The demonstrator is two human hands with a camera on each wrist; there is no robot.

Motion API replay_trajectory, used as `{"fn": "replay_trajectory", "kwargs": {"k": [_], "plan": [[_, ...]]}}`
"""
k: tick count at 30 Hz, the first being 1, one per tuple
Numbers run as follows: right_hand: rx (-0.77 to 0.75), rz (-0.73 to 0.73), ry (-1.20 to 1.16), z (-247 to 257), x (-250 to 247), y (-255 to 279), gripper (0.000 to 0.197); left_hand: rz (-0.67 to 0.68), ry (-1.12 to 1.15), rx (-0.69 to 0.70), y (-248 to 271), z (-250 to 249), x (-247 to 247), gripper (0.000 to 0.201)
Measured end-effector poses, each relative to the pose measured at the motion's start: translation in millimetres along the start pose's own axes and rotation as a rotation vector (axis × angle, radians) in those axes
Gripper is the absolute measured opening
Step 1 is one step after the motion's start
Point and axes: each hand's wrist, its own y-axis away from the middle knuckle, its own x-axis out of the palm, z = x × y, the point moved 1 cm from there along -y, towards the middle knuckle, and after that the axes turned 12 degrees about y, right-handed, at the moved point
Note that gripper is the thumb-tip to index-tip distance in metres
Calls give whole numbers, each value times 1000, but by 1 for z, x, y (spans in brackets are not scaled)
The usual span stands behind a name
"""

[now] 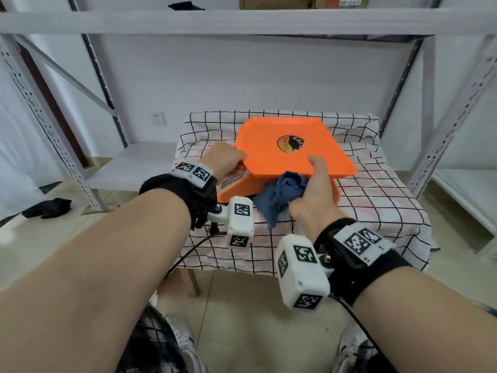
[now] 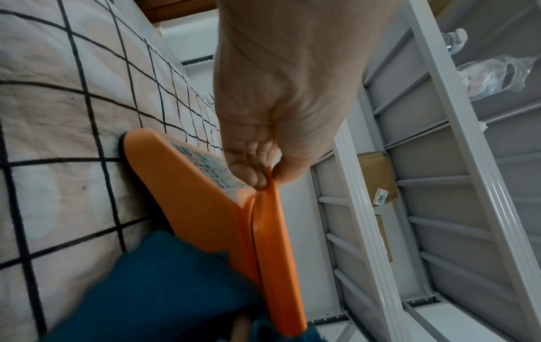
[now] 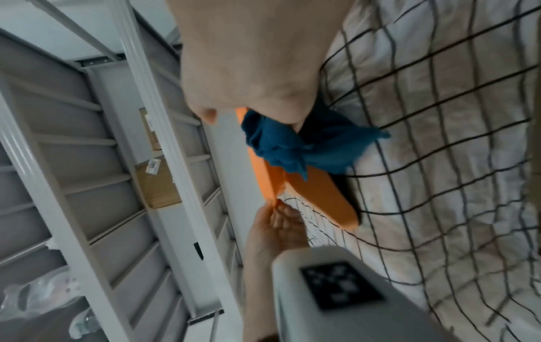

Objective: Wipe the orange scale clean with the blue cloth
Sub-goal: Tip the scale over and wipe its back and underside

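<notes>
The orange scale [image 1: 271, 146] with its wide orange pan sits on the checked tablecloth [image 1: 376, 200]. My left hand [image 1: 228, 160] pinches the pan's left corner, thumb on top and fingers beneath; in the left wrist view the left hand [image 2: 263, 173] clamps the thin orange scale [image 2: 205, 208] at its edge. My right hand [image 1: 312, 189] holds the bunched blue cloth [image 1: 279, 195] against the scale's front under the pan, thumb resting on the pan's rim. The right wrist view shows the blue cloth [image 3: 295, 145] pressed on the orange scale [image 3: 322, 196], my right hand [image 3: 249, 97] above it.
The small table is covered by the checked cloth, whose edges hang down at the front [image 1: 242, 254]. Grey metal shelving [image 1: 242, 22] surrounds it, with cardboard boxes [image 1: 295, 1] on top. A dark cloth [image 1: 51, 208] lies on the floor at left.
</notes>
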Motion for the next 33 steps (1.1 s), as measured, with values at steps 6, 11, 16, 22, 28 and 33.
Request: {"fn": "replay_trajectory", "kwargs": {"k": [6,11,16,22,28,33], "plan": [[10,-156,364,11,4,-18,47,83,50,-17,2,1,0,7],[-84,-107,283,49,-1,-28,8,65,233,-12,11,-9,17,12],[-216,35,265,87,7,-48,19,-104,174,19,1,-14,7,28],[-205,11,414,103,-6,-86,22,-239,-148,261,-43,-15,-21,25],[-104,-108,640,91,-49,-116,20,-211,-457,176,-73,-6,-12,63],[-177,-87,719,103,-65,-100,29,-177,-412,242,-75,8,-6,61]]}}
